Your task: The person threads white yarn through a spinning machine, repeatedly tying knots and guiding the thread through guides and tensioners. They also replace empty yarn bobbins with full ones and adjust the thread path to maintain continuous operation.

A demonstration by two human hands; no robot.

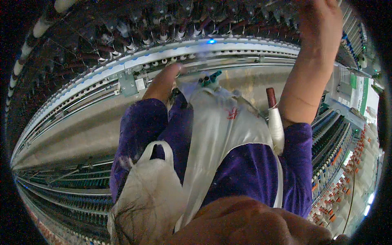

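My left hand reaches forward beside the apron, close to the metal rail of a spinning machine. Its fingers are partly hidden and blurred, so I cannot tell what they hold. My right arm is raised at the upper right; my right hand is cut off by the top edge, its fingers out of sight. A bobbin of white yarn on a brown tube is tucked between my right upper arm and the white apron. Several green and dark empty tubes stick out of the apron's top.
Ahead runs the long machine rail, with a lit blue lamp and rows of brown bobbins above it. A pale bag hangs at my left. More machine rows with white, orange-tipped spools stand at the right.
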